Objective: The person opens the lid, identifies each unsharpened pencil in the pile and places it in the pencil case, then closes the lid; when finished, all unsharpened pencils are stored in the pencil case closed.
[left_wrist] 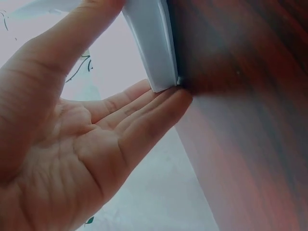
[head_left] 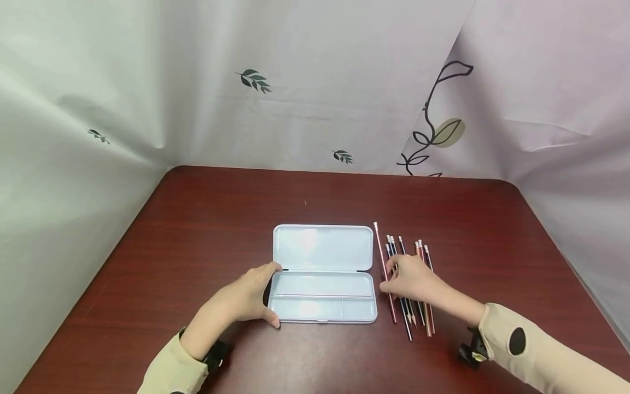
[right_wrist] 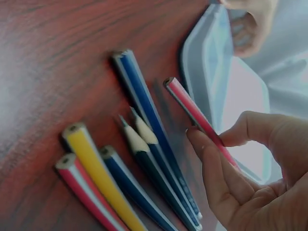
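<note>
Pencil case [head_left: 305, 310] lies open on the worktop [head_left: 221, 208], the left hand [head_left: 243, 295] touching its left end with extended fingers; just right of it, a pink pencil [head_left: 380, 246] is pinched in the right hand's [head_left: 412, 278] fingers; beneath that hand lie more pencils [right_wrist: 97, 166].

**Finishes: mostly smooth, some gloss**

Case [head_left: 322, 248]: smooth, glossy; metal or plastic, can't tell. Pencils [right_wrist: 105, 175]: glossy paint, sharpened tips [right_wrist: 136, 140] bare matt wood. Table [head_left: 226, 208]: wood-grained, slight sheen. Sleeves [head_left: 546, 350]: matt cloth.
</note>
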Demonstrator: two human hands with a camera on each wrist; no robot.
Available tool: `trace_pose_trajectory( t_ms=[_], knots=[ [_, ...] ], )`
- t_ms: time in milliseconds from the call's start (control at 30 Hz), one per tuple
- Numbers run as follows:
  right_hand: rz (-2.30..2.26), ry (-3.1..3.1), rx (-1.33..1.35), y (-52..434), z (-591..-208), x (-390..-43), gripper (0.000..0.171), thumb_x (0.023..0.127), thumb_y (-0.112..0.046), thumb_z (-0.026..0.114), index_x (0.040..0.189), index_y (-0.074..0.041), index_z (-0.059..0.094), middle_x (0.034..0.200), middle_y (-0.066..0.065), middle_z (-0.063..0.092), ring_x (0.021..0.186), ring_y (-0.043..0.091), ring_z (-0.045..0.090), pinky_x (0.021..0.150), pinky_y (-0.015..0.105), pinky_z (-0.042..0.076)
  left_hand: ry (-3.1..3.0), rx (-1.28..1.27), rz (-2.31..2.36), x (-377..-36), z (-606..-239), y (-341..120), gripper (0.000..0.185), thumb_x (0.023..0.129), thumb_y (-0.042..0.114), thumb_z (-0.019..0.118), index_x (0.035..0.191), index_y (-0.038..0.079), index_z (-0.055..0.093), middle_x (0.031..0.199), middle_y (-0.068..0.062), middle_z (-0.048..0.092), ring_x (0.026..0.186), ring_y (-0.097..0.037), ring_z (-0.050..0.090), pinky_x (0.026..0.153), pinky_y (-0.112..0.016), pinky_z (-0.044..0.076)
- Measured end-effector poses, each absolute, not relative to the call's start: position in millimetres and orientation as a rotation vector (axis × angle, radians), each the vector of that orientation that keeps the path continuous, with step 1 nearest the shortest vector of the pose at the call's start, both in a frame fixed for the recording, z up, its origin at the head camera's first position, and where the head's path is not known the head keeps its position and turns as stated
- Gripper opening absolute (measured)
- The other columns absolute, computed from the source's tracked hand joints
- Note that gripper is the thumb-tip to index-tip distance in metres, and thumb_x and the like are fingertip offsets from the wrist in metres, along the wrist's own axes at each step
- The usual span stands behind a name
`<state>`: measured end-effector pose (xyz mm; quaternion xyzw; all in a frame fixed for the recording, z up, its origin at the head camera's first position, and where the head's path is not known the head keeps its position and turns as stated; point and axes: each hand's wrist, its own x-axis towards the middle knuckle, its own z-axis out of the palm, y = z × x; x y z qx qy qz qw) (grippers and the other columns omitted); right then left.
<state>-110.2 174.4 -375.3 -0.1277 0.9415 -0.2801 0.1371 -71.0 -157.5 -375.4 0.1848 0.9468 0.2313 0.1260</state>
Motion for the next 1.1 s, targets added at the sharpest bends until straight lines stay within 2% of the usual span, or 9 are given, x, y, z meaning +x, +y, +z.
trace_pose_trajectory(
  t_ms=[100, 233, 433, 667, 833, 967, 1100],
  knots=[
    [-0.881, 2.701, -0.354, 179, -368, -113, 0.026, 0.070, -0.013, 0.067, 0.091, -0.001, 0.057, 0.060, -0.004, 0.063, 0.048, 0.007, 0.057, 0.050, 0.026, 0.045, 2.755, 0.523, 0.674, -69, -375, -158, 0.091, 0.047, 0.028, 0.093, 0.121, 0.002, 0.046, 0.111, -0.016, 0.059, 0.103, -0.028, 0.056, 0.088, -0.045, 0.045],
    [-1.017, 2.718, -0.457, 185, -365, -119, 0.028, 0.077, -0.011, 0.066, 0.100, -0.001, 0.054, 0.069, -0.002, 0.068, 0.060, 0.008, 0.062, 0.055, 0.025, 0.044, 2.750, 0.488, 0.658, -68, -374, -157, 0.092, 0.048, 0.028, 0.092, 0.123, 0.003, 0.045, 0.112, -0.018, 0.058, 0.105, -0.032, 0.055, 0.088, -0.047, 0.044],
    [-1.265, 2.681, -0.780, 180, -366, -122, 0.025, 0.079, -0.004, 0.069, 0.096, -0.006, 0.051, 0.079, 0.002, 0.071, 0.071, 0.009, 0.067, 0.063, 0.023, 0.052, 2.745, 0.489, 0.662, -70, -374, -156, 0.092, 0.048, 0.026, 0.093, 0.123, 0.002, 0.046, 0.114, -0.018, 0.058, 0.105, -0.031, 0.055, 0.089, -0.046, 0.044],
    [-1.129, 2.617, -1.147, 164, -372, -124, 0.017, 0.087, -0.012, 0.065, 0.101, -0.010, 0.057, 0.084, -0.002, 0.071, 0.078, 0.003, 0.064, 0.067, 0.024, 0.052, 2.758, 0.505, 0.692, -70, -375, -155, 0.092, 0.046, 0.025, 0.093, 0.121, -0.001, 0.047, 0.115, -0.017, 0.058, 0.105, -0.030, 0.056, 0.090, -0.045, 0.044],
    [-0.926, 2.623, -1.223, 154, -372, -125, 0.018, 0.090, -0.018, 0.062, 0.107, -0.013, 0.060, 0.085, -0.004, 0.070, 0.074, 0.000, 0.061, 0.065, 0.023, 0.050, 2.754, 0.497, 0.702, -69, -375, -155, 0.092, 0.046, 0.025, 0.093, 0.121, -0.001, 0.047, 0.115, -0.018, 0.058, 0.105, -0.030, 0.056, 0.090, -0.045, 0.044],
    [-0.756, 2.598, -1.265, 148, -370, -125, 0.018, 0.089, -0.019, 0.061, 0.107, -0.015, 0.063, 0.083, -0.007, 0.068, 0.063, -0.002, 0.053, 0.060, 0.021, 0.047, 2.743, 0.485, 0.713, -69, -374, -155, 0.091, 0.046, 0.025, 0.093, 0.121, 0.000, 0.047, 0.115, -0.017, 0.058, 0.105, -0.029, 0.056, 0.090, -0.045, 0.045],
    [-0.618, 2.559, -1.285, 141, -370, -126, 0.021, 0.086, -0.019, 0.063, 0.107, -0.019, 0.065, 0.083, -0.010, 0.067, 0.066, 0.000, 0.054, 0.062, 0.020, 0.047, 2.746, 0.478, 0.710, -69, -375, -155, 0.091, 0.046, 0.024, 0.093, 0.120, 0.000, 0.047, 0.115, -0.017, 0.058, 0.104, -0.027, 0.057, 0.090, -0.044, 0.045]
  ],
)
